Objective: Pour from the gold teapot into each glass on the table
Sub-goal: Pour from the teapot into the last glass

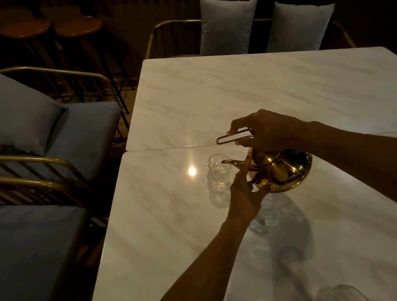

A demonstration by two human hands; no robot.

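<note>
A: Nearest us, at the worktop's [171, 266] near edge, we see the rim of a glass [341, 296], cut off by the bottom of the view and blurred.

B: Further in, we find a second glass [265, 218] standing upright, partly hidden behind our left wrist. It is well apart from the first one.

A: Our left hand [244, 194] comes next. Its fingers [245, 167] are spread apart, not clamped on anything; the fingertips rest against the spout side of the gold teapot [283, 168], steadying it.

B: The teapot sits tilted toward the left edge of the worktop, lifted on that side as far as we can judge, with its round base facing right. Its spout [230, 162] reaches over the rim of a third glass [217, 171], which stands upright just beside it. We cannot tell whether liquid is running.

A: Above the pot, our right hand [268, 130] is closed around the wire handle [234, 138], thumb and fingers pinching it, the loop sticking out to the left.

B: Beyond that a seam [172, 147] divides the worktop from a second slab. Past its far edge we see two grey cushions [226, 25] on a gold-framed bench.
</note>
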